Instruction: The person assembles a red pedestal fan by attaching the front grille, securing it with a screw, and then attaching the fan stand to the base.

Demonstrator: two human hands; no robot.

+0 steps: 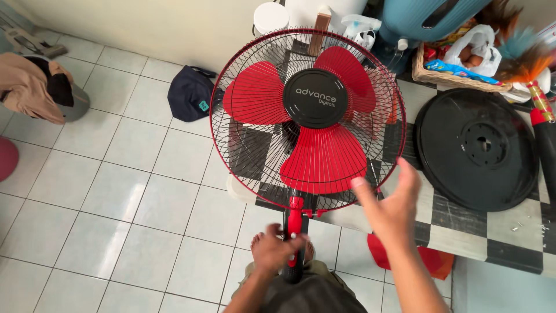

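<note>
A fan head (307, 119) with three red blades, a black centre cap and a round wire guard faces up at me. Below the guard, my left hand (275, 248) is closed around the fan's red and black neck (294, 223). At the guard's lower right rim, my right hand (389, 203) hovers with fingers spread, holding nothing. It looks blurred.
A black round fan base (476, 148) lies on a black-and-white checkered counter (509, 232) at right. A wicker basket (446, 78) with bags and a feather duster (530, 69) sit behind it. A dark cap (190, 93) and clothes (35, 87) lie on the tiled floor.
</note>
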